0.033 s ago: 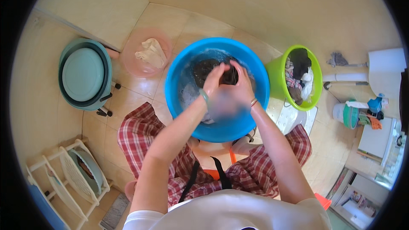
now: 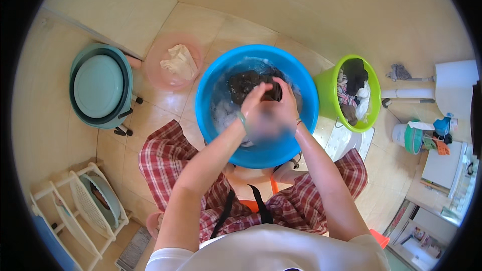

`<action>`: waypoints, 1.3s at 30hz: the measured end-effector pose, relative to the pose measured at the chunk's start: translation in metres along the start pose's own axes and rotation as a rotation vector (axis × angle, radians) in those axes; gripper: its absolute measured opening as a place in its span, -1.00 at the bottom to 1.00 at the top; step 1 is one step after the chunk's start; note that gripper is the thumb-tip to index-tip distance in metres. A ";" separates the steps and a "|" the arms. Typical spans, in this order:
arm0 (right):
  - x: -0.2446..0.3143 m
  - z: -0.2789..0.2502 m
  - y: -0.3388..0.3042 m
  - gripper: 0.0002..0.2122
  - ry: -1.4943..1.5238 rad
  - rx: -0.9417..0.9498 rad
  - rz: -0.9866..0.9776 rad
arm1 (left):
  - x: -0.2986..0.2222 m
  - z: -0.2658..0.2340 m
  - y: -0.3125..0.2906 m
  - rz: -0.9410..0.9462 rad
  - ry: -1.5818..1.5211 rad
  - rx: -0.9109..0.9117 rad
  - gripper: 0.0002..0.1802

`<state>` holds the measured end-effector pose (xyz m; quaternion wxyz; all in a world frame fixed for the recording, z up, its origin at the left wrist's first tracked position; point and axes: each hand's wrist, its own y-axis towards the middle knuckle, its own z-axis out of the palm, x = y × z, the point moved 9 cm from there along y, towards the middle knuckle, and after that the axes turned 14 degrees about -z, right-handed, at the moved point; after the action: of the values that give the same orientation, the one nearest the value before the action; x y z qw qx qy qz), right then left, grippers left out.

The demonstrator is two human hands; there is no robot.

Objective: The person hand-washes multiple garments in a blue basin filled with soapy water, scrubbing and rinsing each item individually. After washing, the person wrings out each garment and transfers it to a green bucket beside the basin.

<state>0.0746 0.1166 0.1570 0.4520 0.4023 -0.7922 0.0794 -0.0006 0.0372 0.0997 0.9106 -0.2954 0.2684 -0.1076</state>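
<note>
A large blue basin (image 2: 205, 115) stands on the floor between my knees, with sudsy water in it. Inside, a dark, wet garment (image 2: 246, 84) lies bunched toward the far side; its exact kind cannot be made out. My left hand (image 2: 255, 101) and my right hand (image 2: 286, 101) come together over the basin's middle, both closed on the dark cloth, fingers curled around its folds. A blurred patch hides the lower part of the hands. Pale cloth (image 2: 224, 115) soaks in the water left of my left wrist.
Right of the basin stands a green bucket (image 2: 324, 93) with mixed clothes. Beyond it to the left is a pink basin (image 2: 153, 73) with cream cloth. Teal nested basins (image 2: 98, 88) stand far left, above a white rack (image 2: 75, 211). A white floor pan (image 2: 346, 143) lies by my right knee.
The dark cloth has shifted and spread a little in the water. My hands have moved slightly and stay closed on it.
</note>
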 end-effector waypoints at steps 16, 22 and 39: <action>0.129 -0.161 -0.019 -0.48 0.787 -0.503 -0.023 | 0.056 -0.030 0.028 -0.120 -0.673 0.155 -0.27; 0.141 -0.175 0.003 -0.50 0.899 -0.584 0.021 | 0.131 -0.200 0.079 -0.266 -0.717 -0.390 -0.63; 0.123 -0.137 0.018 -0.48 1.014 -0.560 -0.019 | 0.100 -0.128 0.007 -0.176 -0.751 -0.484 0.13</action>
<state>0.1185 0.1261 0.3371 0.8649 0.1861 -0.4640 0.0458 0.0126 -0.0545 -0.0340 0.8368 -0.5401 -0.0894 -0.0042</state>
